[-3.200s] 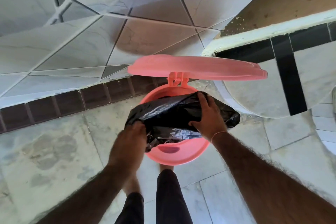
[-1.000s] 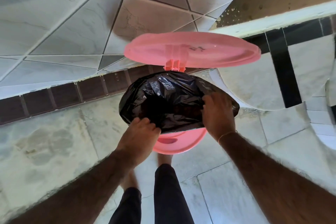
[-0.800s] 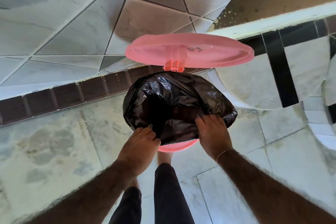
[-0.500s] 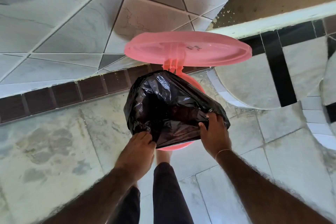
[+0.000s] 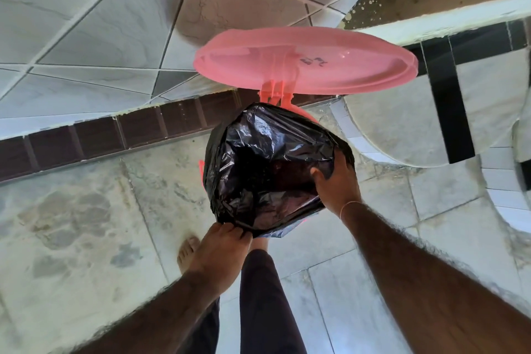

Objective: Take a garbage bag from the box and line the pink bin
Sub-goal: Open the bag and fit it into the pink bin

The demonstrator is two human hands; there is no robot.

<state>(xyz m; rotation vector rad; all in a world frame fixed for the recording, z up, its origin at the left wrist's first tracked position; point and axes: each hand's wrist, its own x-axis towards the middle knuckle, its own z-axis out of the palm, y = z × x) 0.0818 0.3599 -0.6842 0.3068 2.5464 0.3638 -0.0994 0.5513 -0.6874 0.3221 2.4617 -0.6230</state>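
Note:
A black garbage bag (image 5: 267, 169) covers nearly the whole mouth of the pink bin (image 5: 309, 118), of which only thin slivers of rim show at the back and the left. The bin's round pink lid (image 5: 304, 62) stands open above the hinge. My left hand (image 5: 219, 253) pinches the bag's edge at the near side of the bin. My right hand (image 5: 337, 181) grips the bag's edge at the right side, fingers curled over it. The box is out of view.
The bin stands on a pale stone floor by a wall with a dark brown skirting (image 5: 115, 135). A curved tiled structure with black bands (image 5: 416, 121) rises just right of the bin. My bare left foot (image 5: 185, 250) and dark trouser legs (image 5: 267, 304) are below the bin.
The bag has been pulled down over the near rim, hiding the pink front edge that showed before. My left hand has moved lower and nearer; my right hand holds the right side.

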